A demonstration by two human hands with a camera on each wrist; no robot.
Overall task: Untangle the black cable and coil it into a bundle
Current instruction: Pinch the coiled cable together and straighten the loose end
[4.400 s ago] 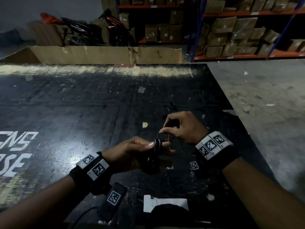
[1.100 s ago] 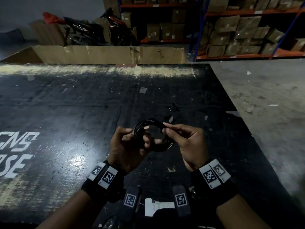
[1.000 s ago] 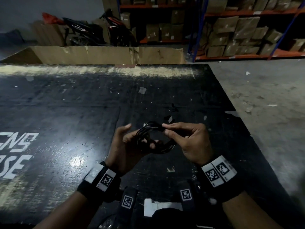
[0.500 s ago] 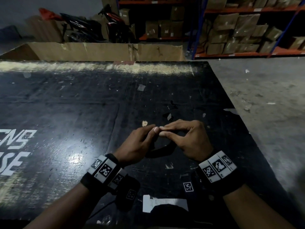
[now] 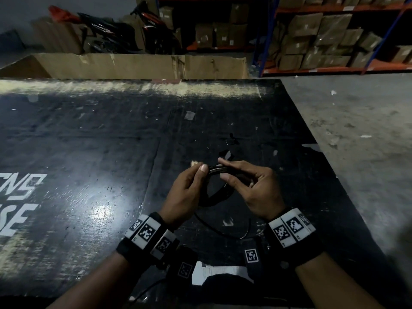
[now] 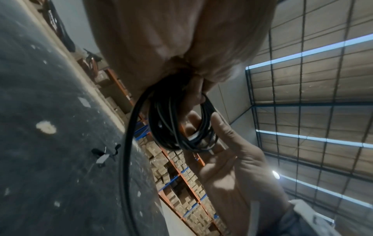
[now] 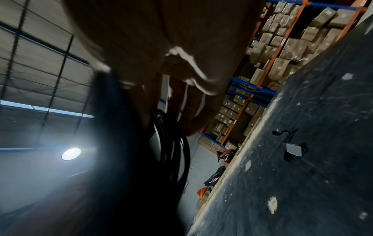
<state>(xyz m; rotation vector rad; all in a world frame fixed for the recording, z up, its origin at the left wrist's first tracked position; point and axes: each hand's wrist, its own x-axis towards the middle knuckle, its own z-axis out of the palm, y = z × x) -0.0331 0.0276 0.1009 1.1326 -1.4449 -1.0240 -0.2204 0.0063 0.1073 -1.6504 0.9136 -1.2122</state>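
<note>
Two hands, left hand (image 5: 185, 190) and right hand (image 5: 256, 188), both pinching the coiled black cable (image 5: 215, 194) just above a big scratched black table (image 5: 89, 152), with a long cardboard box (image 5: 138, 65) and shelves (image 5: 334, 39) of brown boxes behind.

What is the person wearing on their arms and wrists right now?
Forearms are bare, no sleeves. Each wrist carries a black band with white blocks printed with black square code markers. A small black unit with its own marker hangs under each wrist. The left hand and right hand wear no gloves.
</note>
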